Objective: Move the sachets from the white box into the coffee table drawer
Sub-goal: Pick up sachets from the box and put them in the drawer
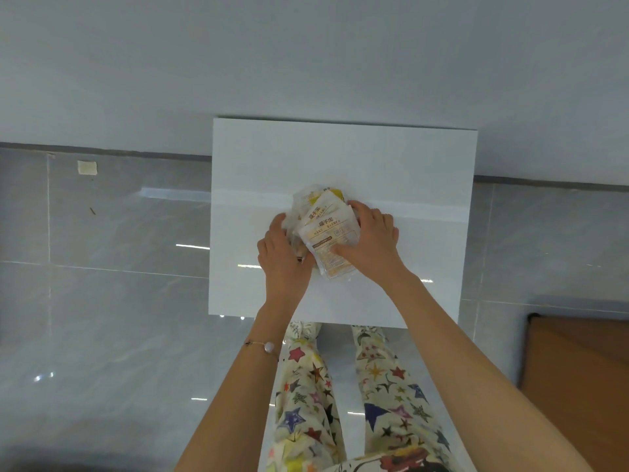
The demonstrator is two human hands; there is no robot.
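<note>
So, a bundle of sachets (326,233) is held between both hands, over the middle of a glossy white surface (408,158). "HAND WARMER" can be read on the top sachet, which is white with yellow-orange print, and more packets are fanned out behind it toward the far side. Whether the bundle is resting on the surface or lifted just off it can't be told from this angle.

The left hand (282,257) is wrapped round the left, near side of the bundle, with the fingers curled under and mostly hidden by the packets. The right hand (371,240) is clamped on the right side: the thumb is pressed across the face of the top sachet and the fingers are curled over the far right edge. So the stack is properly gripped from both sides, nothing loose.

A thin bracelet (269,346) is worn on the left wrist. Star-print trousers (306,410) are seen below the near edge of the white surface. Shiny grey floor tiles (102,301) are spread all around, a pale wall (306,46) is at the far side, and a wooden panel (578,369) is poking in at the near right.
</note>
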